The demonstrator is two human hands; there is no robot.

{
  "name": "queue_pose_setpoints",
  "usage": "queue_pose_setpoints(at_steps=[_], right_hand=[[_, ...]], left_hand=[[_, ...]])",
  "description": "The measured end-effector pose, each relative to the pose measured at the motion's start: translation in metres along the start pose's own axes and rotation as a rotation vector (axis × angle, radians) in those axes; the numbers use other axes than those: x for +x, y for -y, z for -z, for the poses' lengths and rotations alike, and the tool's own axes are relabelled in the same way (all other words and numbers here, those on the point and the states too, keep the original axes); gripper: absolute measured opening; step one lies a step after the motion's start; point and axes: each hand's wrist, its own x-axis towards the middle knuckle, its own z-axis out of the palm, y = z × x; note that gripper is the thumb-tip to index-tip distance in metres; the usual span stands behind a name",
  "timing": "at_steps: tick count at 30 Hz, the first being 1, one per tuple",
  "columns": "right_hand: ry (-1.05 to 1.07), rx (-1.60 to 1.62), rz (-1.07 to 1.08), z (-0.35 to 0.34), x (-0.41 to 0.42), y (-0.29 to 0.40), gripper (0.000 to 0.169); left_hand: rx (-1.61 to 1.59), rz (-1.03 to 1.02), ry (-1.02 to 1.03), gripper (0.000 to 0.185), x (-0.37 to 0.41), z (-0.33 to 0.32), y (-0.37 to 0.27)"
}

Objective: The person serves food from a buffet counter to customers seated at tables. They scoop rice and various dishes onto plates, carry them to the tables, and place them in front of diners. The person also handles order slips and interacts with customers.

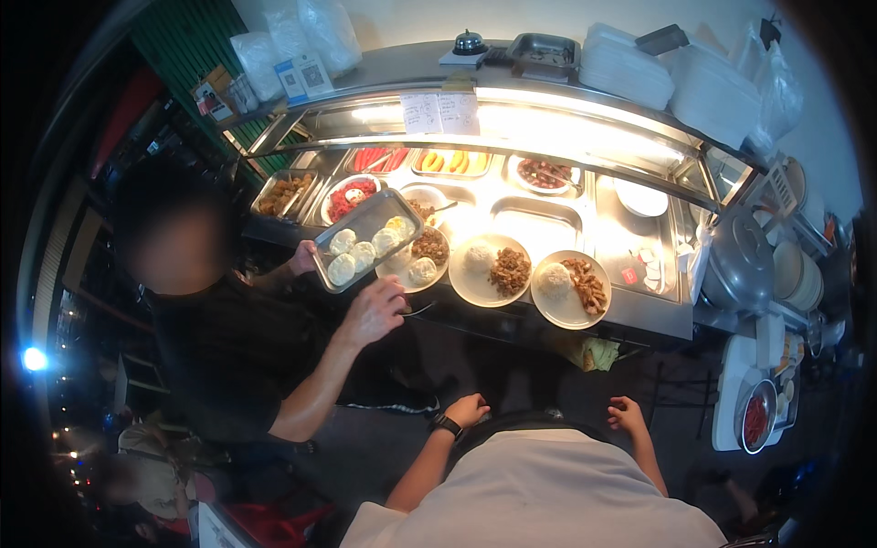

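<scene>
My left hand (467,411), with a dark watch on the wrist, hangs near my waist, fingers loosely curled; whether it holds anything is unclear. My right hand (625,414) is at my other side, its fingers partly spread and nothing in them. Beyond both hands, at the edge of a lit food counter, are a plate of rice and browned meat strips (571,290), a plate of rice and minced meat (490,270) and a third plate (413,260) with an egg on it. A co-worker's hand tilts a metal tray of fried eggs (368,241) over the third plate.
A co-worker in black (226,356) stands at the left. Food trays and bowls fill the counter under a glass guard. Foam boxes (625,65) and a call bell (469,43) stand on the upper shelf. At the right are a large lidded pot (740,264) and a bowl of red food (759,416).
</scene>
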Motion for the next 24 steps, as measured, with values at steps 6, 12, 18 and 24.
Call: queue_pose_setpoints(at_steps=[6,12,18,24], right_hand=[[-0.009,-0.02,-0.028,0.0,-0.009,-0.023,0.035],[-0.004,0.012,-0.045,-0.013,-0.02,-0.024,0.035],[0.011,-0.011,-0.015,-0.014,-0.017,-0.033,0.037],[-0.012,-0.025,-0.057,-0.018,-0.031,-0.02,0.036]], left_hand=[[-0.004,-0.028,-0.002,0.033,0.001,0.006,-0.011],[0.021,-0.045,0.01,0.032,0.006,0.002,-0.007],[0.036,-0.066,0.03,0.032,0.006,0.003,-0.007],[0.075,-0.062,0.061,0.035,0.003,0.008,-0.011]])
